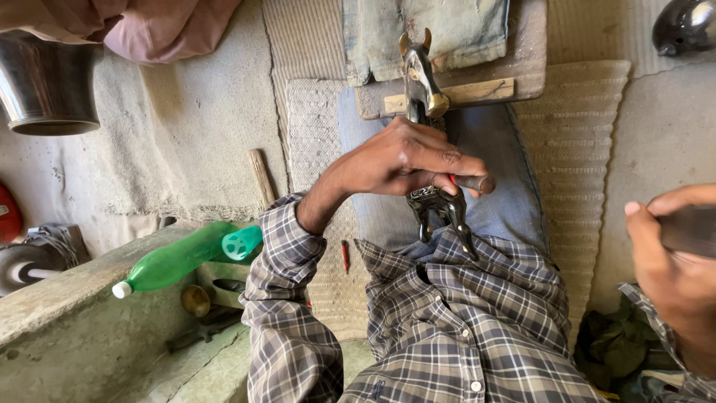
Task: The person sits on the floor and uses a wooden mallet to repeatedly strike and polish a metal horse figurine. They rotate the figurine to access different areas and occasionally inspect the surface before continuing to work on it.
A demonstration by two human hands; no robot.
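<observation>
At the far left, a steel bucket (46, 86) stands on the floor, with a pink cloth (149, 26) just beside its top edge. Lower, a green plastic bottle (175, 259) lies tilted on the rim of a concrete trough (71, 298), its white cap pointing left. Near it, on the grey mat (179, 142), lies a short wooden stick (262, 176), and a small red tool (345, 255) lies beside the person's checked sleeve. In the middle, the left hand (406, 160) has its grip wrapped tight around a dark metal bull figurine (427, 142), which lies along the person's lap on the blue jeans. The brass horns and muzzle point away from the body and rest on a wooden block (477, 91); the legs of the figurine point toward the checked shirt. At the right edge, the right hand (667, 261) has its fingers pressed around a dark object (690, 227), but what this is I cannot tell.
</observation>
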